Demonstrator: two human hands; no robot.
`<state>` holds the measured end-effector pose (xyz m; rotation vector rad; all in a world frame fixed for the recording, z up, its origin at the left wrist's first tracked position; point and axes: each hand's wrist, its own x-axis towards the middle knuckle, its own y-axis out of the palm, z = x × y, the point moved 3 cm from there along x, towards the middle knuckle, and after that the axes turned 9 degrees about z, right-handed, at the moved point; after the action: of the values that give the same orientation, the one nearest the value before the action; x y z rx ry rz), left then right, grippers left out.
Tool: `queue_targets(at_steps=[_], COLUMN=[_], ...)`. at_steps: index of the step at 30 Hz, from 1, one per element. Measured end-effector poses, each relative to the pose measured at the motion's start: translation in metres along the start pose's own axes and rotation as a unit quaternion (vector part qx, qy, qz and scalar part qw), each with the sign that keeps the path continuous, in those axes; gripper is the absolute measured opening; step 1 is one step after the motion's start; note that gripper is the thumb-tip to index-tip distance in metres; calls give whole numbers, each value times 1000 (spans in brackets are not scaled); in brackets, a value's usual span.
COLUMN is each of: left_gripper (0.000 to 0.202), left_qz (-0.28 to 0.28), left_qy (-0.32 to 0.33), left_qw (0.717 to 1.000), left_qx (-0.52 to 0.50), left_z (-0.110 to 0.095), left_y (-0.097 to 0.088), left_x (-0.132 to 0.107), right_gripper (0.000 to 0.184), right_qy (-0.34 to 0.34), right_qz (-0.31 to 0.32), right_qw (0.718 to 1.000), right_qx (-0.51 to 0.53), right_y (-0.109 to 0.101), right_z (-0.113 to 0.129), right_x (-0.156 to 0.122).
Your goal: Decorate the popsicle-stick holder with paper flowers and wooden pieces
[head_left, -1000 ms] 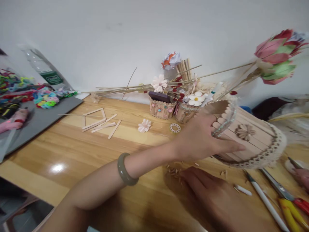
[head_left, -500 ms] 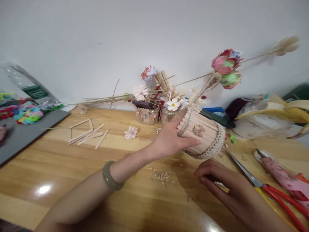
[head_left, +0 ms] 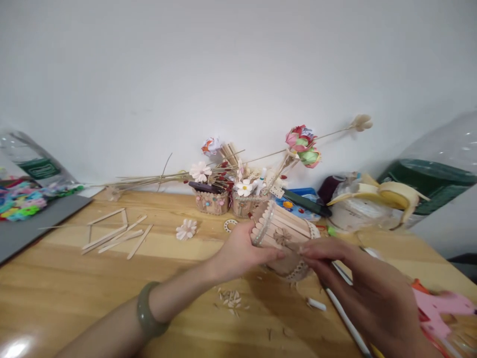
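A round holder of wooden craft sticks [head_left: 285,233], trimmed with lace and a small wooden flower, is tilted on its side above the wooden table [head_left: 112,288]. My left hand [head_left: 244,248], a green bangle on its wrist, grips the holder's rim with thumb and fingers. My right hand [head_left: 357,283] reaches in from the right, its fingertips pressed on the holder's side near the lace edge. Thin stems with paper flowers [head_left: 301,144] stick out of the holder toward the wall.
Loose craft sticks [head_left: 115,233] and a paper flower [head_left: 186,228] lie at left. Two small decorated pots [head_left: 212,201] stand by the wall. Wood shavings [head_left: 231,298], a white pen [head_left: 346,318], a pink glue gun [head_left: 443,308] and plastic bottles [head_left: 428,189] are nearby.
The view pulled back and the holder now sits nearer the middle. My right hand rose from the table and came onto the holder's side. My left hand kept its grip.
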<state>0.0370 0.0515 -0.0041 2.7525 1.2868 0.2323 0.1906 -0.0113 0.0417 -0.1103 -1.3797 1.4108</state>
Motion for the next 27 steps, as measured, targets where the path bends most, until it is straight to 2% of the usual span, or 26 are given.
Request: queue_targets(at_steps=[5, 12, 19, 27], left_gripper=[44, 43, 40, 42], left_qz=[21, 23, 34, 17], left_qy=[-9, -17, -14, -26], left_qw=[1000, 998, 996, 997], left_qx=[-14, -47, -76, -76], left_z=[1, -4, -12, -11], left_y=[5, 10, 15, 18], left_x=[-3, -7, -7, -9], right_gripper=[12, 11, 11, 16], right_qy=[-22, -66, -66, -102], right_qz=[13, -6, -2, -1], right_qw=[1000, 998, 998, 995], right_qx=[15, -10, -2, -12], right_y=[4, -4, -8, -13], right_z=[-4, -2, -1, 4], right_x=[-2, -1, 0, 3])
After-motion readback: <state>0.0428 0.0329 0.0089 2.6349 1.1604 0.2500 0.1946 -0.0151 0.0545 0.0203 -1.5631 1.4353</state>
